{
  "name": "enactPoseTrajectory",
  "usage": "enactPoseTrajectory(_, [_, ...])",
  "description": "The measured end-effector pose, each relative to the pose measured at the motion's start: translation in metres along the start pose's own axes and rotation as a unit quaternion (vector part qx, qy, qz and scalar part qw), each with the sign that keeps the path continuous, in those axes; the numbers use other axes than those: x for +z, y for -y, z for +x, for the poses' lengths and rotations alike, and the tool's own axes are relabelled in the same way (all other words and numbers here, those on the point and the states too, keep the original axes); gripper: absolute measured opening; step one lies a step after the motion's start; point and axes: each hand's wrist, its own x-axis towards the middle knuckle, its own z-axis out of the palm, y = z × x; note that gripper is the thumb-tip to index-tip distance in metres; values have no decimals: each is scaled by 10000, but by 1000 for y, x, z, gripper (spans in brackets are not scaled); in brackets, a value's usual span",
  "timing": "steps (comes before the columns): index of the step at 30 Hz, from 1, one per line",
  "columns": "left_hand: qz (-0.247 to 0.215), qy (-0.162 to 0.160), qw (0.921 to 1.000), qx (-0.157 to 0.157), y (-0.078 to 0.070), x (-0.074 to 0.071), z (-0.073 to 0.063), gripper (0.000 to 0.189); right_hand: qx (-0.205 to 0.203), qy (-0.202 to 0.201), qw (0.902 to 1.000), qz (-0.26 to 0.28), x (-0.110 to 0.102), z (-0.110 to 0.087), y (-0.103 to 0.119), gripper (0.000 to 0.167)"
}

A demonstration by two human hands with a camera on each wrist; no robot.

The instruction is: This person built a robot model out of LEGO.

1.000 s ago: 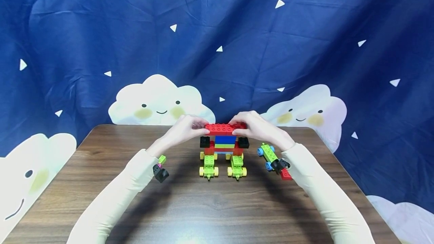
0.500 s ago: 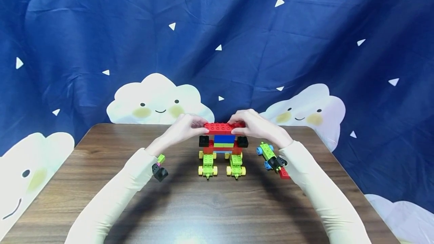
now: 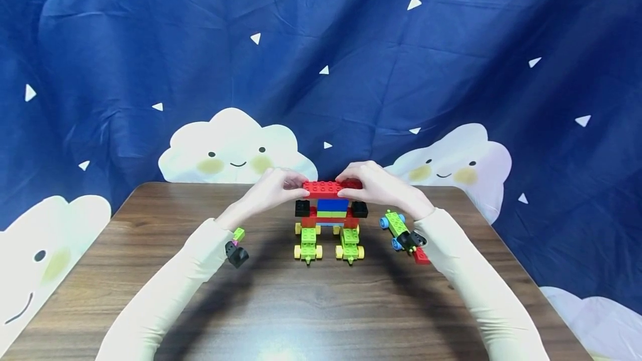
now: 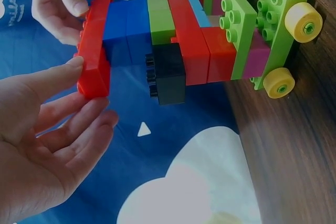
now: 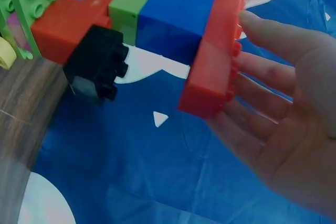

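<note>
A toy-brick build [image 3: 331, 213] stands on four-wheeled green bases with yellow wheels [image 3: 319, 251]. Its middle has blue bricks [image 3: 332, 205], green bricks and red bricks, with a black brick [image 3: 302, 207] jutting out at each side. Across the top lies a long red brick [image 3: 321, 188], studs up. My left hand [image 3: 276, 189] pinches its left end, thumb in front and fingers behind. Further right, my right hand [image 3: 373, 185] holds the same brick between thumb and fingers. In the right wrist view, the red brick [image 5: 210, 61] sits against the blue bricks [image 5: 176, 17].
To the right on the wooden table [image 3: 321, 305] lies a green wheeled base [image 3: 396, 223] with blue wheels. A black brick and a red brick [image 3: 421, 255] lie near my right sleeve. Small green and magenta pieces [image 3: 238, 234] are by my left sleeve. A blue cloth [image 3: 321, 43] hangs behind.
My right hand has shifted slightly left along the red brick. The left hand keeps its hold at the left end, and the build stays in place.
</note>
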Motion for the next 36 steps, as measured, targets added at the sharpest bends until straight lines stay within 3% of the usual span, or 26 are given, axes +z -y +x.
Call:
enactPoseTrajectory(5, [-23,-17,10000,29,0,-1,-1,33,-133,-209,9997,-35,7,6,0,26])
enactPoseTrajectory(11, [-4,-13,9999,123,-2,-1,0,31,-6,-365,9993,-58,9,6,3,23])
enactPoseTrajectory(18, [4,-31,9999,115,0,-1,1,30,6,-390,9990,-231,11,4,5,24])
enactPoseTrajectory(28, [62,2,9999,96,-1,-1,1,32,208,-257,9994,-47,1,-5,-4,27])
enactPoseTrajectory(36, [135,-54,9997,200,-2,0,1,29,-15,-382,9993,-22,3,-6,-6,23])
